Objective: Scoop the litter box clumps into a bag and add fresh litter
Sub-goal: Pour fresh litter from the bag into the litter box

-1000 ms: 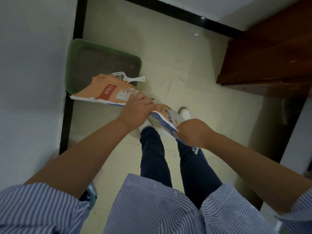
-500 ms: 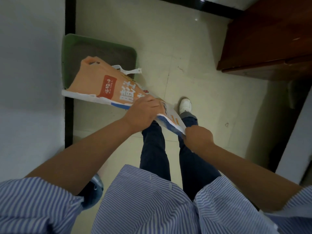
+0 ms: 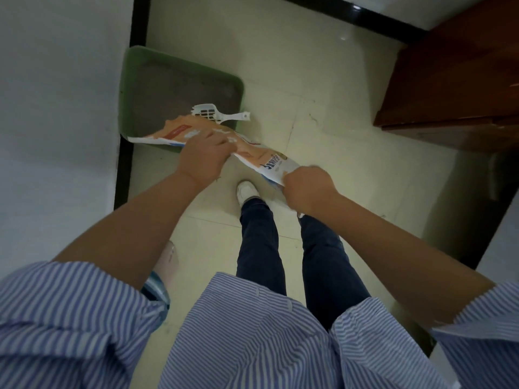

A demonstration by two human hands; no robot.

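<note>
Litter box (image 3: 127,88): green tray on the floor, tucked against the wall, grey litter inside. That's your target, and the bag only overlaps its near edge in this view, so honestly a chunk of the pour could hit the tiles if you tip from here.

Litter bag (image 3: 252,154): orange and white, held roughly flat and stretched between your two hands, far end over the tray's near rim. It looks pretty slack and flattened, so I'd guess there's not much in it. Can't see which end is open, and that's the real risk: lift the wrong end and it dumps toward your feet.

Left hand (image 3: 203,155): clamped on the bag around its middle, fingers curled over the top edge. If litter slides suddenly, the bag could fold at that point and spill sideways.

Right hand (image 3: 307,189): fist tight on the bag's near corner, right above your shoe (image 3: 247,190). If that pinch slips, the tail end flops down.

Scoop (image 3: 213,115): white slotted one, head resting in the tray, handle sticking out over the near right rim. It sits just behind the bag's far end, so a swing of the bag could knock it out, or fresh litter could bury the head.
</note>
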